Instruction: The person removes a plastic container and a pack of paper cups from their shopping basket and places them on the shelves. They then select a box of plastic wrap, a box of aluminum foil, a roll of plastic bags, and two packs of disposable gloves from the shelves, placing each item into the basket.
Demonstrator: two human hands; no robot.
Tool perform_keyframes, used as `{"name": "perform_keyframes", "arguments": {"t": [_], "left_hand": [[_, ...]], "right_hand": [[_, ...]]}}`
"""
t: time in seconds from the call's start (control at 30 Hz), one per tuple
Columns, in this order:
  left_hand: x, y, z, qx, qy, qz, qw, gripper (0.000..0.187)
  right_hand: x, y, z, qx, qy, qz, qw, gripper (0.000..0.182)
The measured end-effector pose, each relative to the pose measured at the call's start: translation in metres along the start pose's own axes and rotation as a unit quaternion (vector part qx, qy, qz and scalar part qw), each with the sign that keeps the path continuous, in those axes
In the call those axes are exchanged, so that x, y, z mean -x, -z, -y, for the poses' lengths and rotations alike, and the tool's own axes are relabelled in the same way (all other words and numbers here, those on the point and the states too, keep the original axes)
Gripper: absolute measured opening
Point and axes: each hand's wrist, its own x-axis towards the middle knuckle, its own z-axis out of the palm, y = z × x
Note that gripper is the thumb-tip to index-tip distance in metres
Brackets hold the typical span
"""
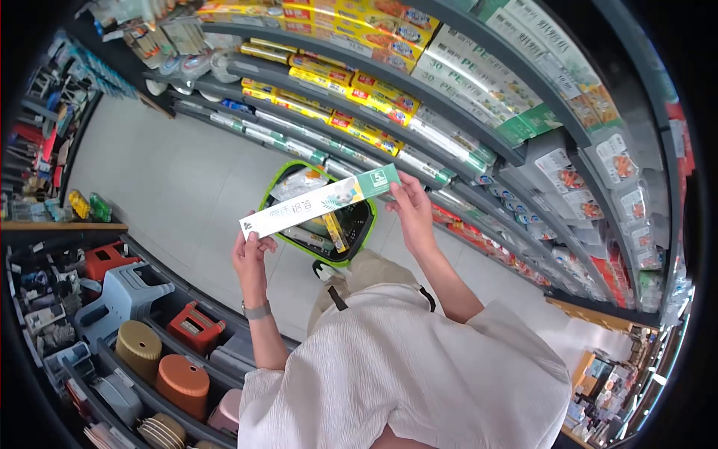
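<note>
I hold a long, thin white-and-green box of kitchen foil [299, 206] up in front of me, slanting up to the right. Fingers of my left hand [251, 258] pinch its lower white end. At the green end, marked with a 5, my right hand [411, 208] grips the corner with thumb and fingers. Below the box stands a black shopping basket with a bright green rim [366, 245], partly hidden by it. Inside the basket lie a clear plastic package [299, 183] and a narrow yellow box [334, 232].
Shelves ahead and right carry yellow boxes [385, 97], white-and-green PE boxes [479, 78] and hanging packs [557, 168]. On the left, lower shelves hold a blue stool [123, 295], a red stool [196, 327] and an orange stool [183, 383]. A grey tiled floor [172, 165] runs between.
</note>
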Motion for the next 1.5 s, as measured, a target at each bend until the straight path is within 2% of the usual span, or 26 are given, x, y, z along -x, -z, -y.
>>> {"name": "perform_keyframes", "arguments": {"t": [0.1, 0.23, 0.37, 0.6, 0.73, 0.8, 1.03, 1.23, 1.4, 1.43, 1.5], "left_hand": [[0.015, -0.009, -0.034, -0.070, -0.065, -0.033, 0.995, 0.050], [0.029, -0.015, -0.065, -0.068, -0.169, -0.043, 0.982, 0.046], [0.038, -0.022, -0.090, -0.074, -0.211, -0.034, 0.974, 0.049], [0.055, -0.034, -0.116, -0.087, -0.214, -0.019, 0.973, 0.050], [0.057, -0.044, -0.131, -0.108, -0.279, 0.019, 0.954, 0.055], [0.055, -0.047, -0.128, -0.055, -0.317, 0.036, 0.946, 0.058], [0.061, -0.048, -0.138, -0.056, -0.348, 0.056, 0.934, 0.057], [0.053, -0.050, -0.135, -0.175, -0.361, -0.018, 0.916, 0.045], [0.044, -0.056, -0.133, -0.256, -0.364, -0.074, 0.892, 0.043], [0.041, -0.061, -0.135, -0.245, -0.382, -0.062, 0.889, 0.043], [0.040, -0.064, -0.136, -0.191, -0.345, -0.077, 0.916, 0.041]], "right_hand": [[0.012, -0.014, 0.026, 0.001, 0.045, 0.020, 0.999, 0.037], [0.031, -0.027, 0.046, -0.013, 0.073, 0.044, 0.996, 0.038], [0.050, -0.033, 0.053, -0.024, 0.093, 0.022, 0.995, 0.040], [0.071, -0.033, 0.060, -0.030, 0.116, 0.009, 0.993, 0.042], [0.077, -0.042, 0.069, -0.063, 0.156, 0.037, 0.985, 0.042], [0.080, -0.044, 0.073, -0.088, 0.147, 0.029, 0.985, 0.044], [0.073, -0.042, 0.072, -0.069, 0.148, 0.009, 0.987, 0.039], [0.066, -0.044, 0.077, -0.080, 0.170, -0.022, 0.982, 0.033], [0.060, -0.041, 0.078, -0.013, 0.184, -0.029, 0.982, 0.034], [0.056, -0.040, 0.077, -0.001, 0.190, -0.034, 0.981, 0.035], [0.057, -0.043, 0.079, 0.012, 0.184, -0.036, 0.982, 0.039]]}}
